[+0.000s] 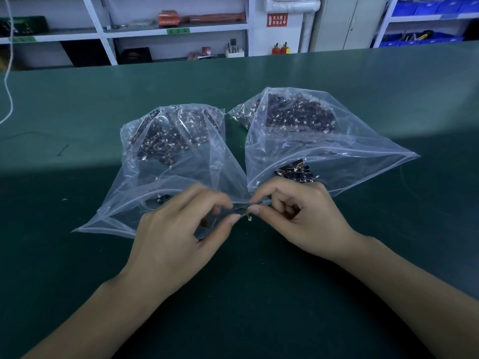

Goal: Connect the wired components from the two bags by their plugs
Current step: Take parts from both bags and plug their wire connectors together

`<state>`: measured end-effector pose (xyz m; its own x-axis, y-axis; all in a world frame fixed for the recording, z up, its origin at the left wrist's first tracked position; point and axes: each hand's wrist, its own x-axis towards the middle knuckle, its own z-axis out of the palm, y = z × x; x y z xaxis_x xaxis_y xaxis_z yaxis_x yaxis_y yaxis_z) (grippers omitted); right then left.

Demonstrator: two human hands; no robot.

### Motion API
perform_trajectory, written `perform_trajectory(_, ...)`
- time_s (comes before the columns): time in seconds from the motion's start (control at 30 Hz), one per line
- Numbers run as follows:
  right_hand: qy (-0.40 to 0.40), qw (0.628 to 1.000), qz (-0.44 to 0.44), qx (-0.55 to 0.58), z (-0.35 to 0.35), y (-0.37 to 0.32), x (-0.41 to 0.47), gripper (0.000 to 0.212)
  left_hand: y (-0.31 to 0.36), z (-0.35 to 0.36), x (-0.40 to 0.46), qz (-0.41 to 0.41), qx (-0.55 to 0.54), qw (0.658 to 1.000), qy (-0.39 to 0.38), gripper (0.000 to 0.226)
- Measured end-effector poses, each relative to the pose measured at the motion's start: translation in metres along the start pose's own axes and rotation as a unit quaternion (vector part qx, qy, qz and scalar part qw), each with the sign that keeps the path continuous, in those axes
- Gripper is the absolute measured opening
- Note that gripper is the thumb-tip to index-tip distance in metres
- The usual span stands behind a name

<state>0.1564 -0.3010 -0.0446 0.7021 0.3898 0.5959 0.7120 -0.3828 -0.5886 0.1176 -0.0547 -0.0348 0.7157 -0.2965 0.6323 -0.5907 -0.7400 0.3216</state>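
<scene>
Head view: left hand (178, 229) and right hand (298, 216) meet, fingertips pinching small wired black components with a tiny white plug (249, 218) between them. Parts look light, wires thin and fragile; best held at the plug bodies. Behind lie two clear plastic bags (160, 156) (324, 141) on the green counter (77, 99).
</scene>
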Motion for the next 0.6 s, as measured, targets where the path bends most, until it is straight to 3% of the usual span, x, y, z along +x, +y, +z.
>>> perform_trajectory(0.2,0.028,0.994,0.064,-0.088,-0.023,0.02,0.004,0.005,0.0,-0.003,0.001,-0.016,0.049,0.999,-0.017,0.047)
perform_trajectory(0.4,0.09,0.965,0.196,-0.147,-0.032,0.041,0.006,0.006,0.001,-0.003,0.001,-0.007,0.051,0.999,-0.017,0.05)
perform_trajectory(0.6,0.128,0.943,0.266,-0.151,-0.04,0.048,0.008,0.006,-0.001,-0.001,0.001,0.001,0.066,0.998,-0.004,0.048)
